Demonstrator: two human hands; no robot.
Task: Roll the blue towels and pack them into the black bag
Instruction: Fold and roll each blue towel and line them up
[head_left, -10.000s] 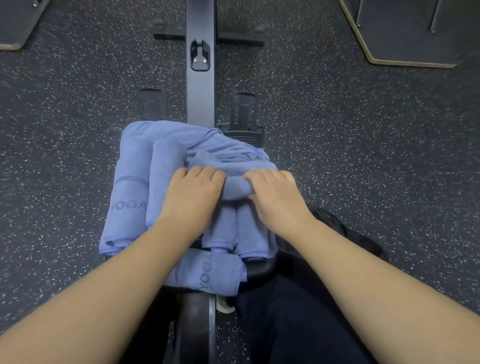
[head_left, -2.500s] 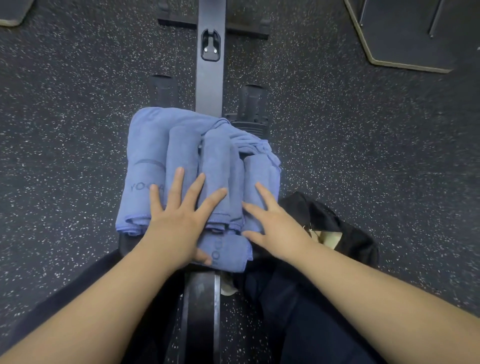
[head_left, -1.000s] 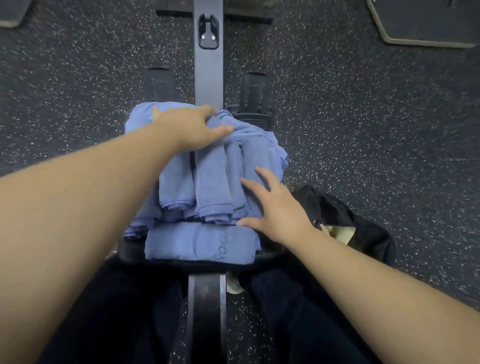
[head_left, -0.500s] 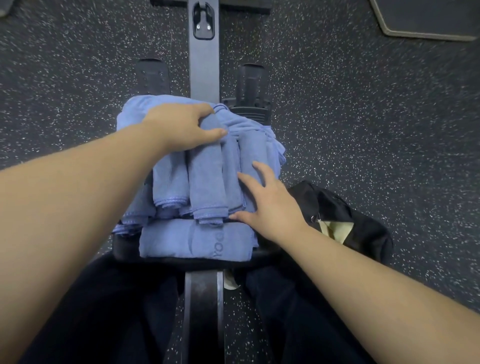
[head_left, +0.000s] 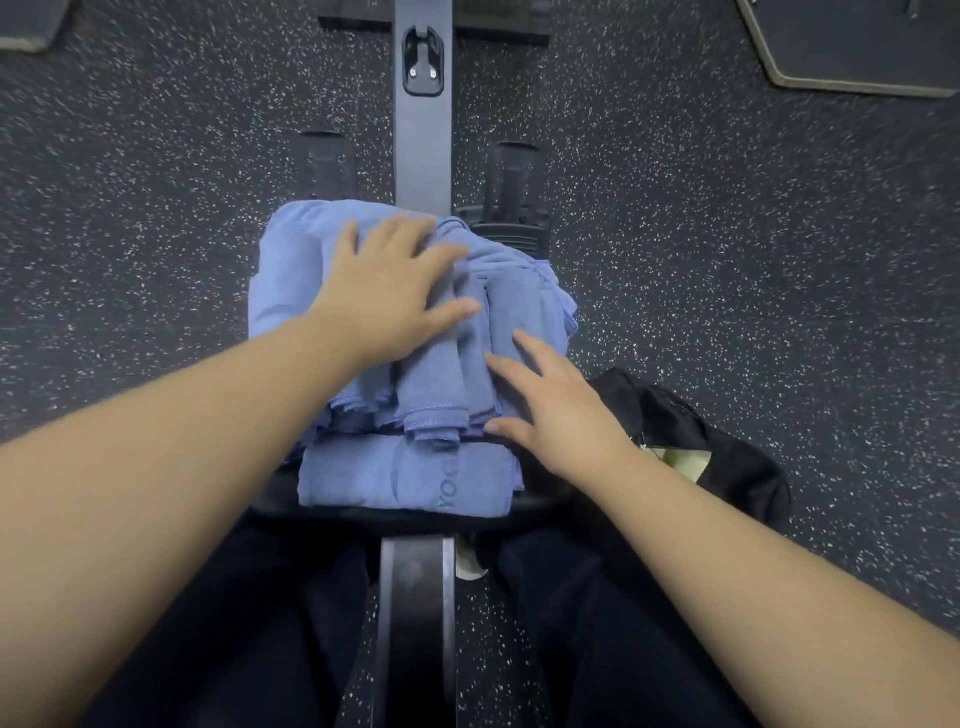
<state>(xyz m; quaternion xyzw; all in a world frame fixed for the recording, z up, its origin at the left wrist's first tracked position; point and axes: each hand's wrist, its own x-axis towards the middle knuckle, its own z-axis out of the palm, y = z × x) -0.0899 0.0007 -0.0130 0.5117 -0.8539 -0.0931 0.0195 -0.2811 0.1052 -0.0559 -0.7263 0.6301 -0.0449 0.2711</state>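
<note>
A: The blue towels (head_left: 415, 332) lie in a pile on the black seat (head_left: 540, 506) of what looks like a rowing machine, just in front of the person's knees. Why are both hands on them?

B: I think to keep the pile together. The left hand (head_left: 387, 291) lies flat on the upper part of the pile, fingers straight and spread, the thumb pointing to the right. It presses; it does not grip anything. The right hand (head_left: 556, 410) is also flat, fingers stretched over the right edge of the folded strips, the thumb at their near hem. So one hand holds the far end down and the other steadies the side near the bag.

A: And how do the towels look?

B: Soft, thin cloth, grey-blue, with stitched hems. Under the hands several long narrow folds run away from the person, side by side. In front of them one rolled towel (head_left: 410, 480) lies crosswise, with letters printed on it that read perhaps "YOGA"; the picture is a little blurred there. A wider flat towel shows at the left, under the left hand.

A: Where is the black bag (head_left: 727, 462)?

B: On the speckled floor (head_left: 779, 312), just to the right of the seat, beside the right wrist. It seems to be open, something pale shows inside. No towel is in it that I can see.

A: And further out?

B: The grey rail (head_left: 422, 156) of the machine runs forward from the seat, with two footrests (head_left: 514, 176) at its sides.
</note>
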